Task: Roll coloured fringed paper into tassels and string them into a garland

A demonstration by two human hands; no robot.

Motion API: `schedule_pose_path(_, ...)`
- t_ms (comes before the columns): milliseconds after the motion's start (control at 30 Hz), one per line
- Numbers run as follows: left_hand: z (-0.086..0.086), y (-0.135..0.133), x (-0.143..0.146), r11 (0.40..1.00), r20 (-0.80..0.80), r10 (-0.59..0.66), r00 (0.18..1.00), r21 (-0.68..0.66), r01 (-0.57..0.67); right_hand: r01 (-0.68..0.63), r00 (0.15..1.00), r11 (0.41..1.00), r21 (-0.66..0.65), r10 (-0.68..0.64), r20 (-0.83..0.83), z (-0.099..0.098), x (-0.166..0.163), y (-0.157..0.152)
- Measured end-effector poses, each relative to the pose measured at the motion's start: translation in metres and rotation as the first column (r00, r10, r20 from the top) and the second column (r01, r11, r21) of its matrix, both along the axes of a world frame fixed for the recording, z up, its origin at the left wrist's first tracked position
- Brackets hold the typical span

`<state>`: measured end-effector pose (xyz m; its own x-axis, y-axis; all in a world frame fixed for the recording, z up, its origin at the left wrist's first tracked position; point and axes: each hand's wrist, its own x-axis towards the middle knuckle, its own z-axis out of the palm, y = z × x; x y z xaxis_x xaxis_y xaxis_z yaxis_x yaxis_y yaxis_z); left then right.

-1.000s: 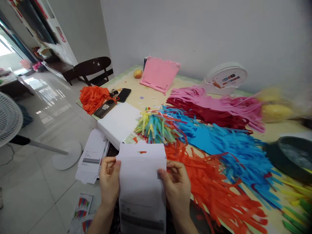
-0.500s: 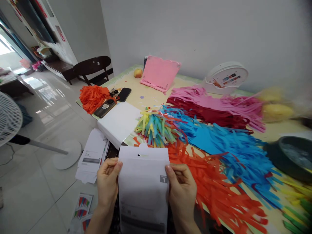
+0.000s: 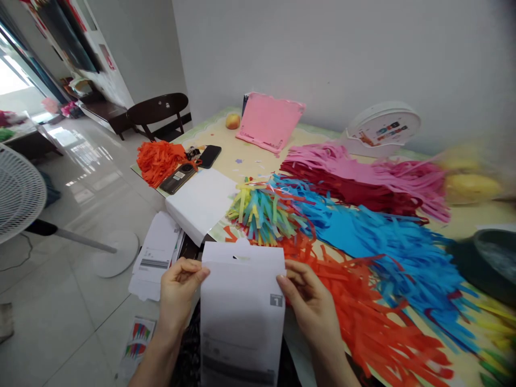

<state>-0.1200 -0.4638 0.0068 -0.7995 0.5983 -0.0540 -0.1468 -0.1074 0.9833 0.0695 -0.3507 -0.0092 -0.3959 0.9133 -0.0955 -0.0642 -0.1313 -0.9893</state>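
A white paper packet (image 3: 241,312) with grey print and a hang tab at its top stands upright in front of me, at the table's near edge. My left hand (image 3: 177,298) pinches its upper left edge, fingers closed on it. At the upper right edge my right hand (image 3: 312,306) grips the packet by the fingertips. Just beyond the packet lie orange fringed paper strips (image 3: 363,317) and a small multicoloured bundle of strips (image 3: 264,212).
The table (image 3: 250,156) holds blue strips (image 3: 382,242), dark red and pink strips (image 3: 355,172), an orange bundle (image 3: 159,158), a white box (image 3: 201,201), two phones (image 3: 189,166), a pink stand (image 3: 269,122) and a dark bowl (image 3: 489,260). White papers (image 3: 155,258) lie on the floor by a fan (image 3: 20,193).
The packet's top flap, folded down one second ago, now stands up with its tab showing. My right hand has shifted from the packet's front to its right edge.
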Motion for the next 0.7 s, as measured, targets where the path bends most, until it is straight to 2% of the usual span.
schedule_pose_path(200,0.001,-0.001,-0.008,0.991,0.01,-0.113,0.994,-0.076,0.113,-0.112,0.993,0.994,0.01,0.112,-0.035,0.015,0.003,0.005)
schedule_pose_path(367,0.003,-0.004,-0.013,0.969,0.03,-0.176,0.984,-0.168,0.178,-0.13,0.991,0.991,0.013,0.13,-0.016,0.015,0.006,0.007)
schedule_pose_path(567,0.003,-0.002,-0.016,0.971,-0.002,-0.174,0.985,-0.165,0.172,-0.116,0.993,0.992,0.048,0.115,0.02,0.017,0.006,0.007)
schedule_pose_path(700,0.011,0.002,-0.023,0.944,-0.052,-0.287,0.957,-0.184,0.273,-0.175,0.984,0.975,0.134,0.167,0.066,0.022,0.005,0.015)
